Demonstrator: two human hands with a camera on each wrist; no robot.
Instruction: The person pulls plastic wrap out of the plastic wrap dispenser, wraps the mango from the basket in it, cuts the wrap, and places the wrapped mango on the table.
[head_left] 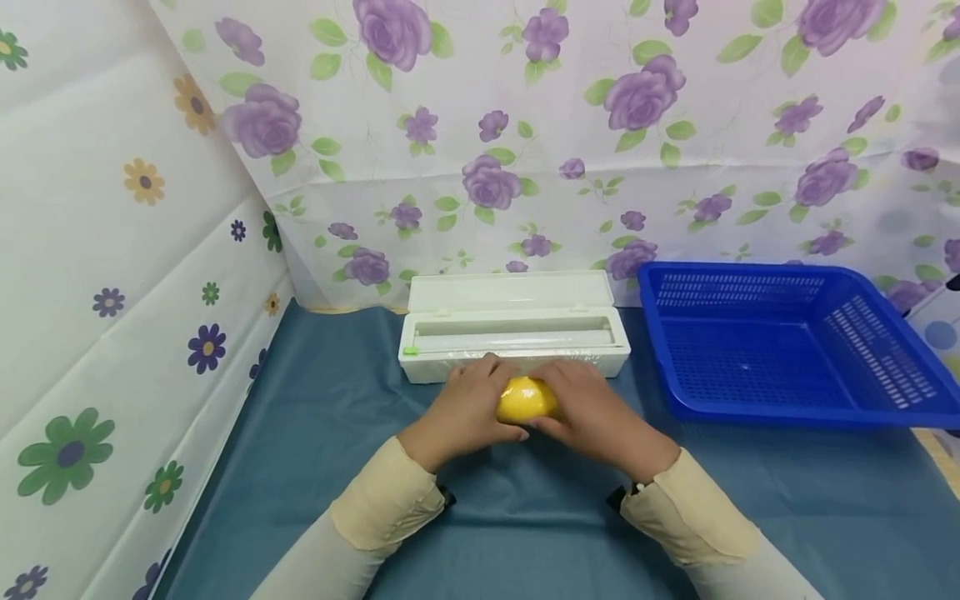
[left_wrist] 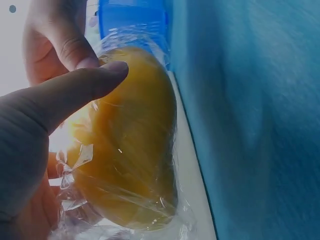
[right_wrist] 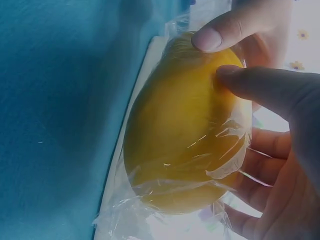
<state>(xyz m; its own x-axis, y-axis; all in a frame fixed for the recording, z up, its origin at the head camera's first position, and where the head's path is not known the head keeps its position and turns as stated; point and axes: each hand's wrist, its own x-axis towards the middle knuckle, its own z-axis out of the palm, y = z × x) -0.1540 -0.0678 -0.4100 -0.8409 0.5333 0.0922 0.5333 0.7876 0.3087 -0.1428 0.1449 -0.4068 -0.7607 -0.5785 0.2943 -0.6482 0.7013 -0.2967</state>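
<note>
A yellow mango (head_left: 527, 400) is held between both hands in front of the white cling film dispenser. Clear cling film (left_wrist: 132, 195) is wrapped around it, with loose crumpled edges at its ends in both wrist views. My left hand (head_left: 468, 408) grips the mango from the left, thumb on the near face. From the right, my right hand (head_left: 592, 408) grips it, its thumb (right_wrist: 250, 82) pressing the film-covered skin. The thumbs lie close together in the wrist views. Behind the hands the dispenser (head_left: 517, 367) stands with its lid up and a film roll inside.
A blue plastic basket (head_left: 750, 408) stands to the right on the blue-green tablecloth (head_left: 315, 467). Floral sheets hang behind and along the left side of the table.
</note>
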